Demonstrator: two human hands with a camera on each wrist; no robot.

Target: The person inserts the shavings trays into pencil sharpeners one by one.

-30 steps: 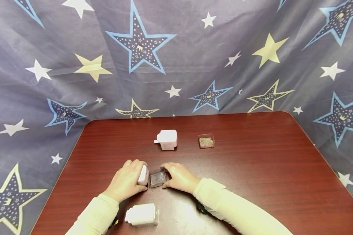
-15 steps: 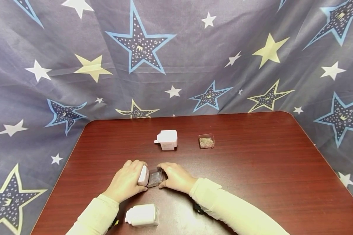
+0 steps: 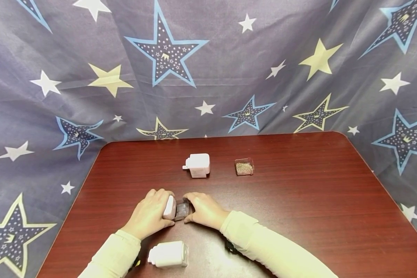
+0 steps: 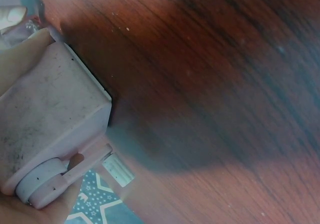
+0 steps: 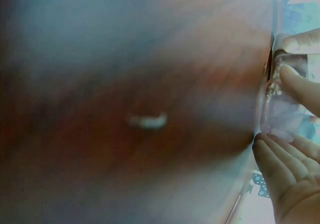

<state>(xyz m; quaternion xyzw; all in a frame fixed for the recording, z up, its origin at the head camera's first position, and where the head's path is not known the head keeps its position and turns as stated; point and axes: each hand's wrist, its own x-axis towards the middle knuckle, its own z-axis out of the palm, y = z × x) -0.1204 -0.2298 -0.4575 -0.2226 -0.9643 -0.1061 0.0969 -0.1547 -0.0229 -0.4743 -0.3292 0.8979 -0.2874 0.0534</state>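
My left hand (image 3: 148, 213) grips a pink hand-crank pencil sharpener (image 3: 169, 208) on the table. In the left wrist view, its smudged body (image 4: 55, 98), a white round collar (image 4: 40, 180) and a small crank handle (image 4: 119, 170) show. My right hand (image 3: 207, 211) holds a clear shavings drawer (image 3: 182, 209) between thumb and fingers, at the right side of the sharpener. From above, part of the drawer lies against or inside the body; how deep cannot be told. The right wrist view shows light bits in the clear plastic (image 5: 285, 106).
Behind the hands, a second pink sharpener (image 3: 198, 166) lies on the dark red table (image 3: 299, 193). To its right is a clear drawer of beige shavings (image 3: 244, 168). A white sharpener (image 3: 168, 255) lies near the front. A star-patterned curtain (image 3: 215, 77) hangs behind.
My right hand has slid the clear drawer left, closer to the pink sharpener, so less of the drawer shows. The left hand and the other things stay in place.
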